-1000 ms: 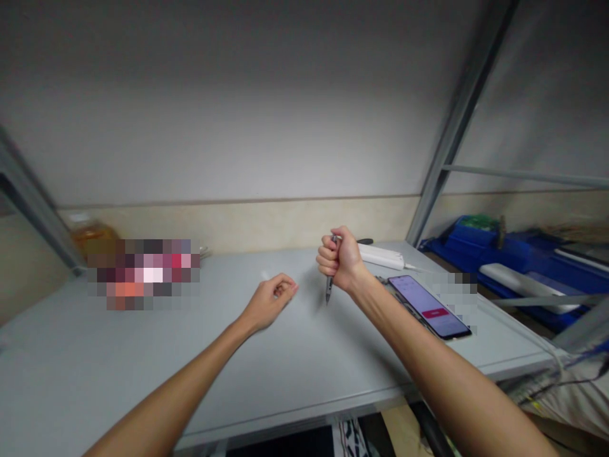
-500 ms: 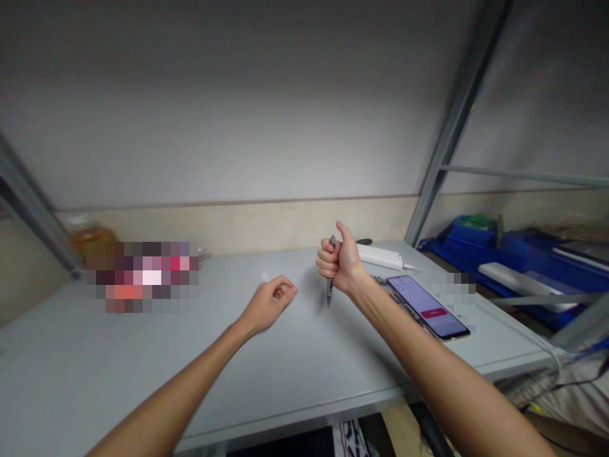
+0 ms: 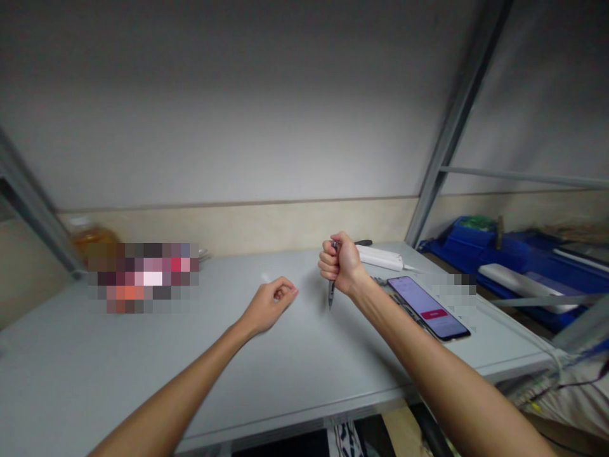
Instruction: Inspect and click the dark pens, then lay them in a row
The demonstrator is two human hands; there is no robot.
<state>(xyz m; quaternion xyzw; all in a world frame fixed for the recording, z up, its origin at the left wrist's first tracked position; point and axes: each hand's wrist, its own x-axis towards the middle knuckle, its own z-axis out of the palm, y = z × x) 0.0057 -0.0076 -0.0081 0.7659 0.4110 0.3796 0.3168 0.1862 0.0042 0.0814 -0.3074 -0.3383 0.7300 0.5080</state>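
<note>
A pen (image 3: 331, 297) stands upright in the fist of my right hand (image 3: 341, 263), its tip pointing down just above the grey tabletop (image 3: 266, 381). My right thumb rests over the pen's upper end. To the left, my left hand (image 3: 272, 304) lies on the table with fingers curled toward the thumb, and nothing shows in it. Behind its knuckles is a faint whitish spot (image 3: 265, 277), too blurred to name. Beside my right forearm lies a smartphone (image 3: 428, 308) with a lit screen and a red button on it.
A white power strip (image 3: 380, 256) lies behind my right hand. At the far left stand a bottle of amber liquid (image 3: 92, 238) and a pixelated patch. Metal posts (image 3: 440, 146) rise at both sides. Blue trays (image 3: 490, 247) sit beyond the right edge.
My right thumb has come down from sticking up to lie over the top of the pen. The pen and fist have shifted very slightly. My left hand has stayed put.
</note>
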